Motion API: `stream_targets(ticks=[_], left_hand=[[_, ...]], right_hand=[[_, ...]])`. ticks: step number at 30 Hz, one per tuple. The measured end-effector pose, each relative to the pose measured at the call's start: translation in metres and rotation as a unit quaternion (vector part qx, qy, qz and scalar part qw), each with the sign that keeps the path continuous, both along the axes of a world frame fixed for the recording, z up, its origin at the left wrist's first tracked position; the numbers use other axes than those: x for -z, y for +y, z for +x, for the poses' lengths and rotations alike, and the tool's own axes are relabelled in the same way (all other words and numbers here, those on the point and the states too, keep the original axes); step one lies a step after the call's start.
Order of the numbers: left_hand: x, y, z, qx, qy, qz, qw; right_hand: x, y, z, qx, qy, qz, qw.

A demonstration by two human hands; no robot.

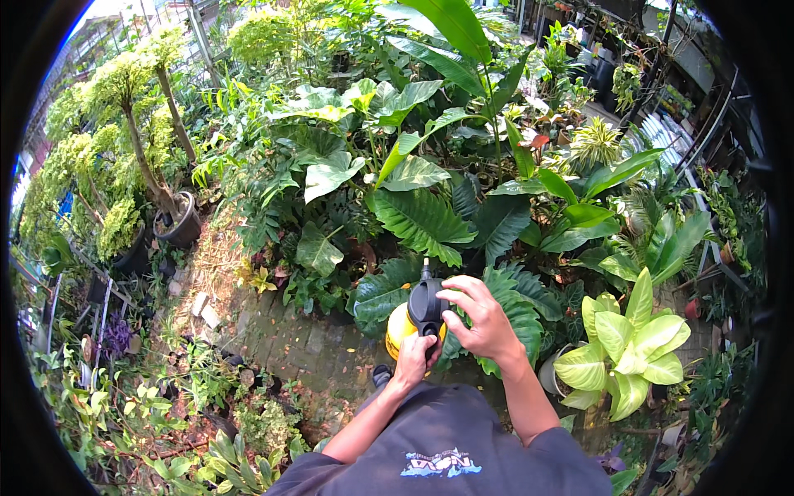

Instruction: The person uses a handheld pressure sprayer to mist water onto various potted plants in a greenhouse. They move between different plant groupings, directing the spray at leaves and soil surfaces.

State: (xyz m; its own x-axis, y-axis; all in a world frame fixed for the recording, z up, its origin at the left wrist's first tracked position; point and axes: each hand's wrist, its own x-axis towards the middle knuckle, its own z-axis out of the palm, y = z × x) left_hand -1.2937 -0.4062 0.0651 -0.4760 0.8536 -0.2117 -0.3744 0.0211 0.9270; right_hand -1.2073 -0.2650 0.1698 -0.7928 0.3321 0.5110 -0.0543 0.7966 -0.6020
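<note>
A yellow pump sprayer [399, 328] with a black top [425, 299] is held in front of my body, its thin nozzle [426, 269] pointing away from me. My left hand [411, 359] is closed around the black handle on the near side. Beside the top's right edge is my right hand [480, 321], its thumb and fingers apart and curved. The fingertips are at or very near the black top; whether they press on it I cannot tell. Just beyond the nozzle spread large dark green leaves [423, 221].
A potted pale yellow-green plant [633, 351] stands close on my right. Potted trees [178, 219] rise at the far left. Brick paving [285, 335] lies to the left of the sprayer, with low plants [240, 463] at the lower left. A metal frame [695, 186] runs along the right.
</note>
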Motion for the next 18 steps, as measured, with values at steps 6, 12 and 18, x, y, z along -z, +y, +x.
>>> stream_targets(ticks=[6,12,18], left_hand=[[-0.006,-0.017,-0.011,-0.018,0.004,0.039,0.999],[0.003,-0.034,-0.037,0.026,-0.049,0.043,0.998],[0.021,-0.053,-0.076,0.071,0.064,0.076,0.993]], right_hand=[[0.036,0.012,-0.064,-0.136,0.034,0.031,0.99],[-0.009,-0.003,-0.099,-0.209,0.03,0.066,0.975],[-0.036,-0.032,-0.101,-0.098,0.127,0.063,0.985]])
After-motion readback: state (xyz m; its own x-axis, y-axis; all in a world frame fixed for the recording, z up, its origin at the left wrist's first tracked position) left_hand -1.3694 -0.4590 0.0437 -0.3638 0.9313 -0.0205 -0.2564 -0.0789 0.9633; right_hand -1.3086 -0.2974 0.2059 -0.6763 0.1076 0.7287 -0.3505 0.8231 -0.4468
